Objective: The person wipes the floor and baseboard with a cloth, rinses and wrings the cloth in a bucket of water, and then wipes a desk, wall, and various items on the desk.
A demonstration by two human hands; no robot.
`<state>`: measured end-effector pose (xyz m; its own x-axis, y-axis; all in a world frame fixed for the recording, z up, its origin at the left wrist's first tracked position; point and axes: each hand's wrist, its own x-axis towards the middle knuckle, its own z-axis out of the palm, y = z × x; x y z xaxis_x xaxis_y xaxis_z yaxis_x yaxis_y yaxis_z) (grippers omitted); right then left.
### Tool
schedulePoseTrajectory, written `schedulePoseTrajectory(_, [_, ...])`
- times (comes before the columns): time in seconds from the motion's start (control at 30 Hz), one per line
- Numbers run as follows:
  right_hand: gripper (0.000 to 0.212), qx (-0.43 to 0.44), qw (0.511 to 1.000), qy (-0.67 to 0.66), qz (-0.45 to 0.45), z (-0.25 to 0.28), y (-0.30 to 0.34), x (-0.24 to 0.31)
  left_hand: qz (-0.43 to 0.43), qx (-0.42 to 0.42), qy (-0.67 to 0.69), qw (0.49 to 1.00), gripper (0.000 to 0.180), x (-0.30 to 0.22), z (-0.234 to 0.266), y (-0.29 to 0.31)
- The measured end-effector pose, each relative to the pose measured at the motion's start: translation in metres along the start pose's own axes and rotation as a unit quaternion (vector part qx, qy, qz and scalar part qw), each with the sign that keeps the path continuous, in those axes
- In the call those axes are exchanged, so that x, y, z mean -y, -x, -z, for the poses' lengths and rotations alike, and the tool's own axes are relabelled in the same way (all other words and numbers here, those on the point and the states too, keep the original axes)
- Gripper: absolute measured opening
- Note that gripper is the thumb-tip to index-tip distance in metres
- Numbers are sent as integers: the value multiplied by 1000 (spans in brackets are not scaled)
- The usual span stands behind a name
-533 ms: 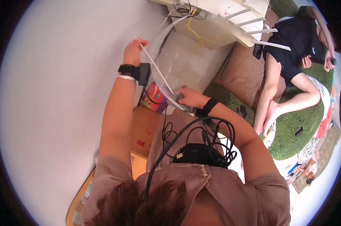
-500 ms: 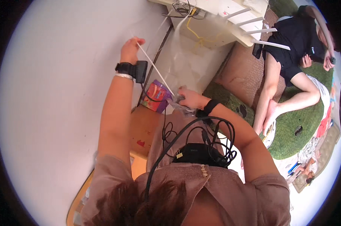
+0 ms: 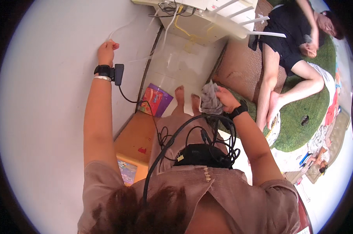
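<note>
My left hand [image 3: 107,52] is raised beside the white wall, its fingers closed in a pinch on a thin white cable [image 3: 120,29]. From those fingers the cable curves up toward the table; another pale stretch, smeared by motion, hangs to the right of my wrist. In front of my lap, on the right, my right hand [image 3: 229,99] is closed around a crumpled grey cloth [image 3: 211,100]. Cloth and cable are apart.
A white table [image 3: 200,29] at the top bears a white device with several antennas [image 3: 266,34] sticking out. Red and purple packages [image 3: 152,100] lie on a wooden box [image 3: 134,134]. Black cables [image 3: 231,150] loop over my lap. Another person [image 3: 285,39] reclines on green bedding.
My left hand has moved left with the cable. My right hand has drawn the cloth right, off the cable that ran between my hands. The view has shifted.
</note>
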<state>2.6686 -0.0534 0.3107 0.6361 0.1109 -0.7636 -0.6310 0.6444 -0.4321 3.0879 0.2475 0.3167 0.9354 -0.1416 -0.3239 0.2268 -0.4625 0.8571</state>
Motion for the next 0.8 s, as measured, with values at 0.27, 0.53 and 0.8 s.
schedulePoseTrajectory(0.27, [33, 45, 989, -106, 94, -20, -11, 21, -103, 47, -331, 937, 30, 46, 27, 5])
schedulePoseTrajectory(0.53, [33, 41, 985, -104, 133, -66, -37, 49, -215, 68, -253, 941, 33, -9, -55, 25])
schedulePoseTrajectory(0.8, [29, 9, 978, -133, 162, -127, -101, 96, -230, 130, -273, 925, 31, -8, -110, -3])
